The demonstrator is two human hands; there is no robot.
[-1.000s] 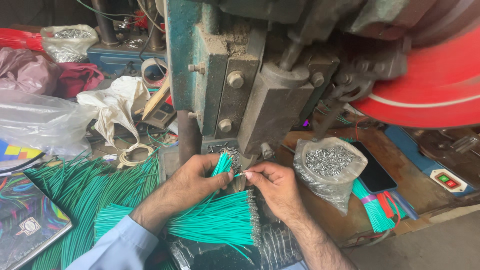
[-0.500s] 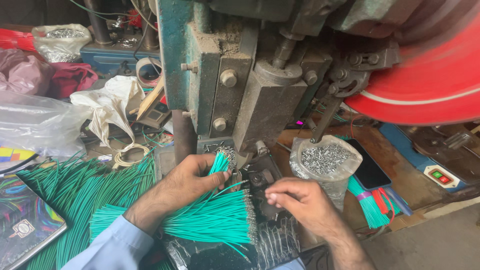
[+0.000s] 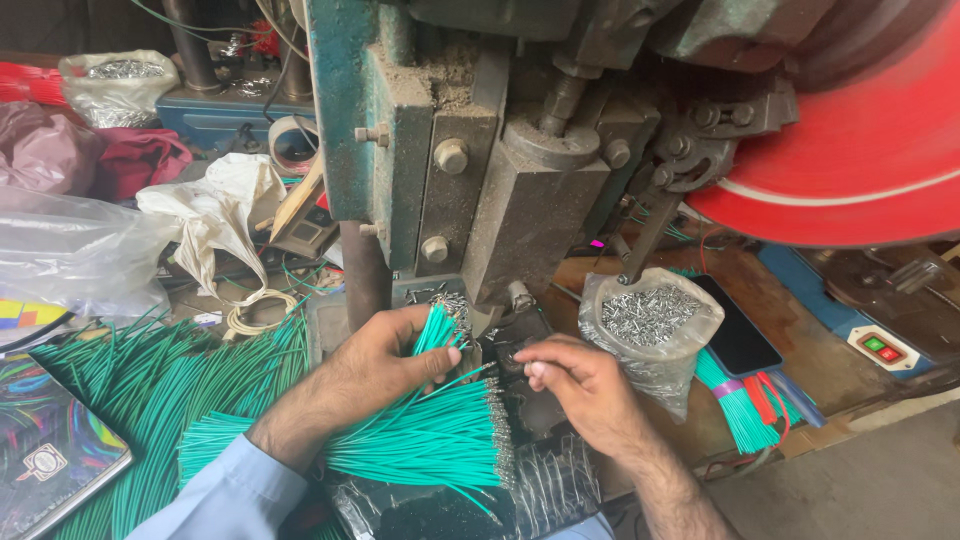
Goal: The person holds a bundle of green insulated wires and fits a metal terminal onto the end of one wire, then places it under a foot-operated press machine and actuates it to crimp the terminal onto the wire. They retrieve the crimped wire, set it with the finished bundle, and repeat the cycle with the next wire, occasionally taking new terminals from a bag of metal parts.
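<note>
A worker's left hand grips a small bunch of green wires just in front of the base of a grimy metal press, the bunch standing nearly upright, tips toward the press. The right hand sits just right of that bunch, fingers pinched shut around something too small to make out, with one wire reaching toward it from the left hand. The left hand is the nearer of the two to the press base. Below both hands, farther from the press, a thick bundle of cut green wires lies flat, its long axis running left to right and its metal-tipped ends pointing right. To the right of the press, a clear bag of small metal pieces sits open beside a dark phone. More loose green wires fan across the cluttered bench left of the press, and a big red wheel hangs at its right.
</note>
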